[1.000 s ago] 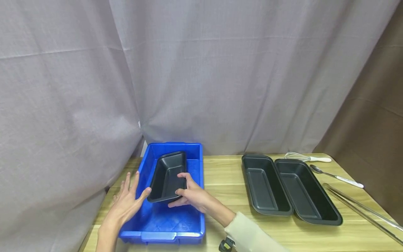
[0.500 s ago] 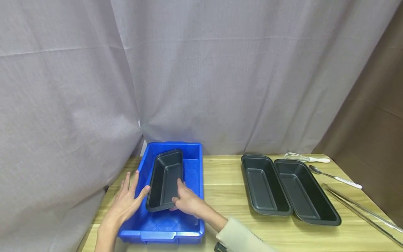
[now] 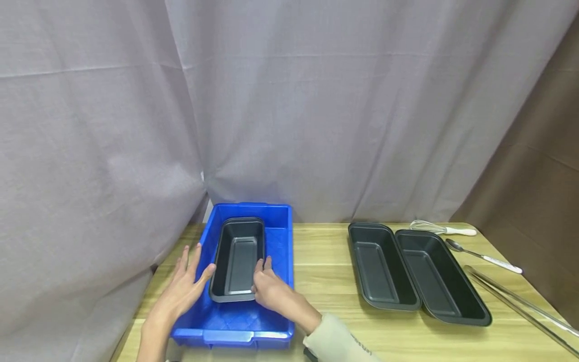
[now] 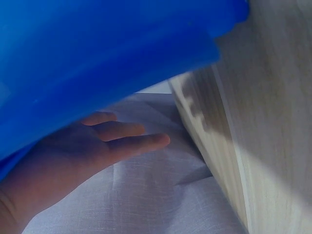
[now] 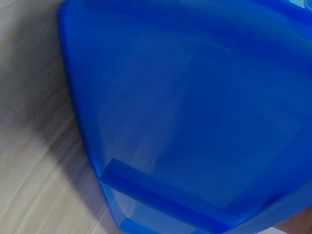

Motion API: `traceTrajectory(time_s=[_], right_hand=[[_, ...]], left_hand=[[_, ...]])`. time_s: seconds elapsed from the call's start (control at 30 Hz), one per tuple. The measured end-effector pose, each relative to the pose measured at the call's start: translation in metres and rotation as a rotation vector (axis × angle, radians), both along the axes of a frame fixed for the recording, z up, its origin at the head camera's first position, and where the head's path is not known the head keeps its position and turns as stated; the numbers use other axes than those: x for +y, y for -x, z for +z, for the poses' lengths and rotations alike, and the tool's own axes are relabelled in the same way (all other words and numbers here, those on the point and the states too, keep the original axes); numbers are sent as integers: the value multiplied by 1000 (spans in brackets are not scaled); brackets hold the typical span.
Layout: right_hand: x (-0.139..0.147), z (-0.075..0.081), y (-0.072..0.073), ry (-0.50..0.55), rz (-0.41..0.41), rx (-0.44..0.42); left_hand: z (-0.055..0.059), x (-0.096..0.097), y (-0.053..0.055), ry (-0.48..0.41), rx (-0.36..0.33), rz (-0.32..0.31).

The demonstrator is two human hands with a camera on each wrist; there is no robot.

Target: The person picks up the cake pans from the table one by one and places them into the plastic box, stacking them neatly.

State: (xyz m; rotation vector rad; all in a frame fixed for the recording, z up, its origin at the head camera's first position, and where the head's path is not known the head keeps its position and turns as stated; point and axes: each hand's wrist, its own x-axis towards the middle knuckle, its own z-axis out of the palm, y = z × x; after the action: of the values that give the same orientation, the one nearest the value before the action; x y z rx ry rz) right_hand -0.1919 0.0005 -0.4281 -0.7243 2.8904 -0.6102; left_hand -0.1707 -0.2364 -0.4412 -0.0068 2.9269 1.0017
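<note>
A black loaf pan (image 3: 239,264) lies inside a blue plastic bin (image 3: 269,339), close to the bin's left wall. My right hand (image 3: 277,292) holds the pan by its near right corner; the thumb is partly hidden. At the bin's left side is my left hand (image 3: 181,291), its fingers spread and straight and the thumb reaching over the rim. The left wrist view shows the fingers of this left hand (image 4: 73,156) extended along the outside of the bin wall (image 4: 122,63). Mostly bin wall (image 5: 195,107) fills the right wrist view.
Two more black loaf pans, a left one (image 3: 375,271) and a right one (image 3: 436,276), lie side by side on the wooden table (image 3: 321,271). Further right are a whisk (image 3: 459,231), a spoon (image 3: 499,263) and long metal tongs (image 3: 520,304). A grey curtain (image 3: 316,125) hangs behind.
The loaf pan went from tilted to lying lower and straighter in the bin. My right hand moved down with it, its fingers drawing toward the pan's corner. The left hand stayed put.
</note>
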Motion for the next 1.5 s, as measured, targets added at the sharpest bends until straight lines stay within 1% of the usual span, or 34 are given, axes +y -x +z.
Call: traceTrajectory(time_s=[0.1, 0.17, 0.23, 0.3, 0.33, 0.37, 0.43, 0.47, 0.53, 0.6, 0.63, 0.7, 0.73, 0.83, 0.87, 0.93, 0.97, 1.07, 1.1, 1.13, 1.17, 1.23, 1.33, 1.37, 1.4, 1.43, 1.47, 1.5], right_hand=[[-1, 5, -2, -20, 0, 28], [4, 12, -6, -16, 17, 88], [16, 23, -12, 52, 62, 158], [36, 33, -19, 156, 112, 205], [50, 38, -22, 219, 137, 214], [65, 40, -24, 286, 158, 200], [100, 39, -29, 391, 156, 144], [118, 36, -32, 420, 133, 118], [157, 24, -39, 456, 89, 98], [196, 11, -48, 443, 32, 82], [214, 4, -52, 436, 16, 80], [248, -5, -60, 401, -18, 45], [263, -8, -63, 374, -32, 16], [299, -14, -68, 312, -82, -118], [308, -16, -69, 297, -117, -178], [321, -22, -70, 291, -204, -292], [325, -26, -70, 306, -251, -351], [332, -42, -69, 410, -354, -470], [333, -48, -68, 440, -372, -487], [335, -53, -67, 469, -379, -504], [336, -57, -65, 478, -384, -507], [337, -61, -59, 449, -392, -475], [335, -60, -50, 345, -418, -391], [333, -59, -48, 305, -428, -354], [332, -58, -47, 282, -430, -326], [332, -57, -46, 270, -432, -316], [331, -56, -46, 262, -431, -305], [331, -56, -46, 246, -433, -293]], left_hand=[[0, -2, 0, -4, 6, 9], [0, -3, 0, -7, 6, 11], [-2, -3, 0, -6, 9, 10], [-4, -3, 1, -9, 11, 8], [-4, -2, 1, -12, 11, 6], [-4, -2, 1, -14, 19, 5], [-4, -1, 1, -20, 28, 3], [-3, -1, 1, -24, 29, 5], [-3, -1, 1, -20, 28, 4], [-2, 0, 0, -21, 19, 6], [-2, 0, 0, -23, 20, 8], [-1, -1, 1, -22, 24, 7], [-1, -1, 1, -27, 26, 7], [-1, 0, 3, -28, 35, 7], [0, 0, 3, -26, 33, 6], [-1, 0, 3, -27, 34, 4], [-1, 0, 3, -29, 35, 2], [-7, -2, 4, -52, 65, 1], [-10, -4, 5, -59, 79, 2], [-19, -7, 9, -70, 118, 6], [-22, -7, 10, -79, 133, 4], [-25, -8, 11, -94, 151, 4], [-18, -6, 9, -91, 121, 4], [-9, -3, 6, -86, 84, 0], [-7, -3, 5, -86, 68, 2], [-10, -4, 7, -85, 71, 2], [-22, -8, 13, -76, 95, 2], [-30, -12, 17, -72, 114, -1]])
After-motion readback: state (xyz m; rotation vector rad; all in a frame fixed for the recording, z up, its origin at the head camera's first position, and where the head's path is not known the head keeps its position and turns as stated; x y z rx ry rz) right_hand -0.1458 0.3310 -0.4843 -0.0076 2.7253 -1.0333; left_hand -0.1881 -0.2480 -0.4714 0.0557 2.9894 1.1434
